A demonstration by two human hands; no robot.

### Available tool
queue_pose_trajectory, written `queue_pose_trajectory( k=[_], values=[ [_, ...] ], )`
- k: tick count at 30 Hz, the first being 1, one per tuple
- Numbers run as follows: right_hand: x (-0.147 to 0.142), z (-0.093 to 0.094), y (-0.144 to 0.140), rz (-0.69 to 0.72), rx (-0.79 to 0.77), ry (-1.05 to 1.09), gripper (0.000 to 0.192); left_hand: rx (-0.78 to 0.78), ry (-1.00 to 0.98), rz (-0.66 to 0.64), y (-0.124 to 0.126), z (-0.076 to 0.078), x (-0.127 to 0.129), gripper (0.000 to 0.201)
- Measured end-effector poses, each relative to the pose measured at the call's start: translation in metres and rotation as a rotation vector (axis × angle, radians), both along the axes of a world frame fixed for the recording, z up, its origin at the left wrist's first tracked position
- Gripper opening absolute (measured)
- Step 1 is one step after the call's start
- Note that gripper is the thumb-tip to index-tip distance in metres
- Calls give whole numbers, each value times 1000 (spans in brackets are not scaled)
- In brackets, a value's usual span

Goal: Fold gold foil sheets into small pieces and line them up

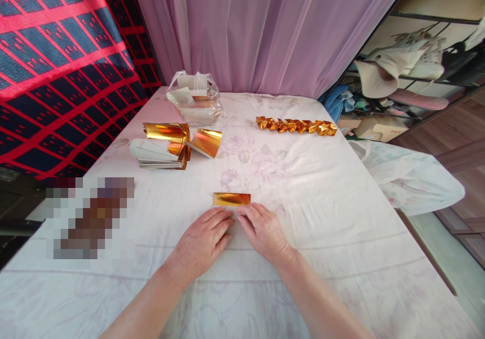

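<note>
**Two hands pressing a gold paper on the cloth**

Two hands lie flat on the surface point(341, 218), which is covered with a pale cloth with faint flowers. The left hand point(202, 240) and the right hand point(265, 233) meet just below a small rectangular sheet of shiny gold foil paper point(231, 199). The fingers point(222, 218) of both hands are stretched out and pressed down on the near white edge of this sheet; they are not closed around it, so nothing is lifted. Only the far gold strip of the sheet shows, which looks like a first fold.

Beyond the gold sheet, to its left, stands a stack of flat gold-and-white papers point(162, 149), some with curled tops. Behind that stack is a clear plastic bag point(194, 101) with more paper in it. Beyond the gold sheet, to its right, a row of finished folded gold pieces point(296, 126) lies in a line.

By my judgement, the work is partly done: several pieces are ready, one is at an early fold, and many sheets in the stack remain unfolded.
</note>
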State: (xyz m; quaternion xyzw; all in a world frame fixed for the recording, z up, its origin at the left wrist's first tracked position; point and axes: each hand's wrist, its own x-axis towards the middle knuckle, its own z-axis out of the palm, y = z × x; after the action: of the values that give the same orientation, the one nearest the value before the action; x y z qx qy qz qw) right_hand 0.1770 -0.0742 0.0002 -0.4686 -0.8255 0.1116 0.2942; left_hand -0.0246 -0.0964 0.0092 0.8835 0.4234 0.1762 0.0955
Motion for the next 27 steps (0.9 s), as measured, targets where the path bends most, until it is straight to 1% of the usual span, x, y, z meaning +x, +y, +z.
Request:
queue_pose_trajectory(
  k=[5,13,20,27],
  values=[
    [-2,-1,1,-18,-70,-12,17,18,13,3,0,0,0,29],
    [0,-2,2,-8,-117,9,16,102,27,-22,4,-9,-11,35],
    [0,-2,3,-3,-136,13,16,37,17,-20,8,-6,-18,34],
    [1,-2,3,3,-168,12,15,19,-17,-33,12,-8,-35,31]
  ],
)
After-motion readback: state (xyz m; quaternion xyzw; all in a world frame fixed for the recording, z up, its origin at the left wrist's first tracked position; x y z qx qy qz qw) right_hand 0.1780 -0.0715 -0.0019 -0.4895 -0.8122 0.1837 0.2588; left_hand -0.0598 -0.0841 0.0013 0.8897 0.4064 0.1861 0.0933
